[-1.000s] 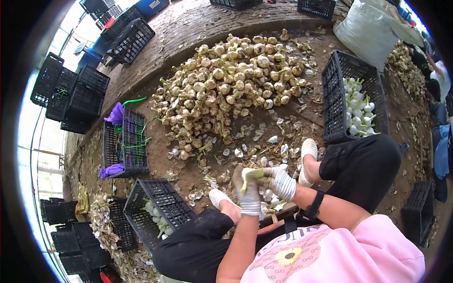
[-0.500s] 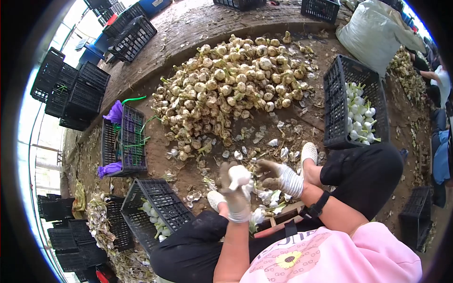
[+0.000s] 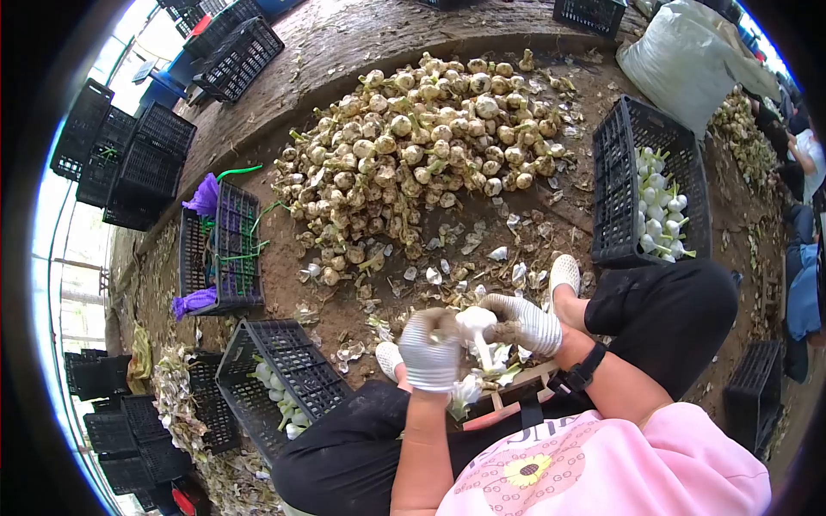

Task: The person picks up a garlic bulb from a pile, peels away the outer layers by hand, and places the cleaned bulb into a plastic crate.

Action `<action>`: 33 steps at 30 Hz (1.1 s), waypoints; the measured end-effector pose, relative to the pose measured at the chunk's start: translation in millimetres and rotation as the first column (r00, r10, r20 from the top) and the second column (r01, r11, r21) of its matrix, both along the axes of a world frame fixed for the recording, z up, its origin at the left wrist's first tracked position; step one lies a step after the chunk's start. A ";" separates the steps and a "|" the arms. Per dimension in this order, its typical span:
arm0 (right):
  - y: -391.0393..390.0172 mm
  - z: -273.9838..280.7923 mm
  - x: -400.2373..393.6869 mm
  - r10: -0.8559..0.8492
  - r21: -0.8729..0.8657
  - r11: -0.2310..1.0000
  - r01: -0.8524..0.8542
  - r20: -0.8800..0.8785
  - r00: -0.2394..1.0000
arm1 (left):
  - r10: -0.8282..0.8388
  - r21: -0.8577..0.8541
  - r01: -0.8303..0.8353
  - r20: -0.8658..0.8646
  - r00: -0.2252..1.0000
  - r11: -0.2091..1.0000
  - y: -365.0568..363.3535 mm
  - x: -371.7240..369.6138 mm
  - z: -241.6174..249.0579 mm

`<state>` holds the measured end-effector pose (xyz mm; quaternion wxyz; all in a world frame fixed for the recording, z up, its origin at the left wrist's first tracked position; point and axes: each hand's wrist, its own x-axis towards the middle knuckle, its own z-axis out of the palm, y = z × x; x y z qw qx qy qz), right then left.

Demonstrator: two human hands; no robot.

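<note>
The person I'm watching has a white garlic bulb (image 3: 477, 319) up between two gloved hands, its pale stem pointing down toward the lap. The right hand (image 3: 527, 325) has its fingers bent in tight around the bulb's right side; the left hand (image 3: 430, 348) is curled close at the other side, blurred, and I can't tell whether it grips the bulb or only brushes it. Straight beyond the grip spreads a big heap of dirty garlic bulbs (image 3: 422, 150), with loose skins (image 3: 433, 275) scattered on the soil between. Well off to the right of the grip stands a black crate (image 3: 613, 193) holding cleaned white bulbs (image 3: 658, 211); near the grip on the left, a tilted black crate (image 3: 297, 357) holds more pale bulbs (image 3: 277, 397). Farther left is a crate with purple netting (image 3: 202, 198) draped on it.
</note>
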<state>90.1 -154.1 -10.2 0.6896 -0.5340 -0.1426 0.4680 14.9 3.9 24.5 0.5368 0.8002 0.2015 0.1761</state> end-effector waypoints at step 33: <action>-1.8 12.9 0.4 0.082 0.300 0.954 0.001 -0.264 0.961 | -0.124 -0.106 0.124 0.004 0.992 0.987 55.9 -30.6 -30.9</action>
